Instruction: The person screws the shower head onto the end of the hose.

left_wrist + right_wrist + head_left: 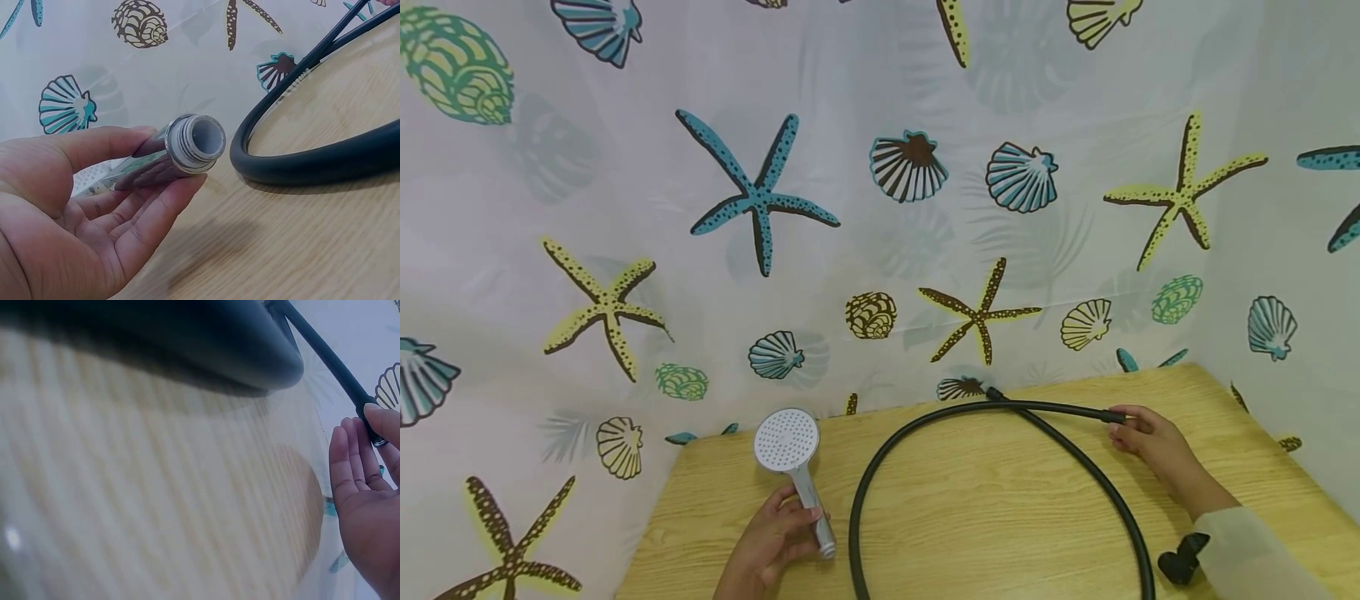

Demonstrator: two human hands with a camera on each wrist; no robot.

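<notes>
My left hand (775, 533) grips the handle of a chrome shower head (787, 440) with a white, dotted spray face. In the left wrist view the handle's threaded end (199, 142) points toward the camera, its hole bare. At the right, my right hand (1153, 442) pinches one end of a black shower hose (868, 475) between thumb and fingers; in the right wrist view that hose end (369, 419) sits under the thumb. The hose loops across the table between both hands, and its other end fitting (995, 394) lies at the back, near the curtain.
A small black bracket-like piece (1182, 560) lies by the right sleeve (1255, 550). The wooden table (1000, 492) is backed and flanked by a pale curtain (850, 250) printed with starfish and shells.
</notes>
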